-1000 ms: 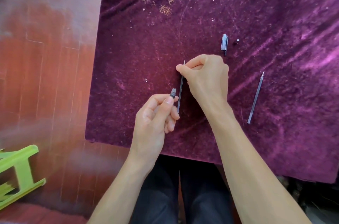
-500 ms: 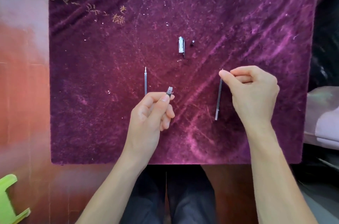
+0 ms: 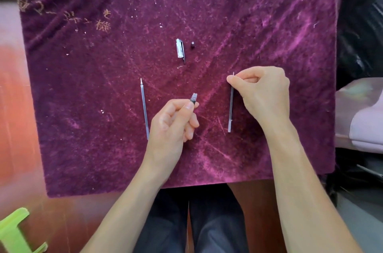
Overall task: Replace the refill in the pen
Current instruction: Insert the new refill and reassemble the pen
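No readable text, label, brand or number shows anywhere. The only marks are gold embroidered figures on the cloth [image 3: 207,14] near its far left corner, which look like characters or ornament but are too blurred and frayed to make out. The pen cap [image 3: 179,48] and the two refills carry no legible print.

Purple velvet cloth [image 3: 269,14] — on it a refill [image 3: 144,108], pen cap [image 3: 179,48], small black plug [image 3: 192,45].
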The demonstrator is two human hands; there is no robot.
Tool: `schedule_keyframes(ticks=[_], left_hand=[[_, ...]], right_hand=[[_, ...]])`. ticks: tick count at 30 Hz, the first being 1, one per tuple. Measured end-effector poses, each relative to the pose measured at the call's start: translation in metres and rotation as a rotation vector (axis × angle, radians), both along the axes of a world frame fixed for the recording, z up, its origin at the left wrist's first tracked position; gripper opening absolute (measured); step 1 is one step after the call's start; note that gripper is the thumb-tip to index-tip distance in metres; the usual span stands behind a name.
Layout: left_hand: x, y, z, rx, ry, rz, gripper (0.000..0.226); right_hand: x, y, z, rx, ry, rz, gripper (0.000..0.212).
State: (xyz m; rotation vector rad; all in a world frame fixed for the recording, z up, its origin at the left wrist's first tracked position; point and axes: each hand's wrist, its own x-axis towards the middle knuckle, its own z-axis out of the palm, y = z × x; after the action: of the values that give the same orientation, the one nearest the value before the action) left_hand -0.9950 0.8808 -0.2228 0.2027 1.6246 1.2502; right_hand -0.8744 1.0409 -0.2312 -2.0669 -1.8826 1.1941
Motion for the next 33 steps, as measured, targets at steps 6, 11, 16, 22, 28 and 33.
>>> schedule_keyframes(ticks=[6, 11, 16, 22, 28, 33], left_hand=[[0.001, 0.006, 0.0, 0.005, -0.003, -0.024, 0.025], [-0.002, 0.004, 0.002, 0.015, -0.01, -0.026, 0.024], [-0.008, -0.001, 0.003, 0.018, -0.015, -0.037, 0.023], [-0.016, -0.009, 0.005, 0.024, 0.045, -0.08, 0.018], [-0.019, -0.011, 0.006, 0.045, 0.07, -0.077, 0.015], [-0.019, -0.012, 0.006, 0.055, 0.081, -0.083, 0.013]], right_hand=[[0.004, 0.007, 0.006, -0.033, 0.001, 0.053, 0.013], [0.015, 0.012, 0.022, -0.137, 0.41, -0.258, 0.015], [0.009, -0.001, 0.032, -0.287, 0.748, -0.498, 0.026], [-0.015, -0.015, 0.031, -0.336, 0.84, -0.638, 0.026], [-0.024, -0.017, 0.03, -0.319, 0.852, -0.663, 0.014], [-0.026, -0.017, 0.029, -0.319, 0.842, -0.632, 0.021]])
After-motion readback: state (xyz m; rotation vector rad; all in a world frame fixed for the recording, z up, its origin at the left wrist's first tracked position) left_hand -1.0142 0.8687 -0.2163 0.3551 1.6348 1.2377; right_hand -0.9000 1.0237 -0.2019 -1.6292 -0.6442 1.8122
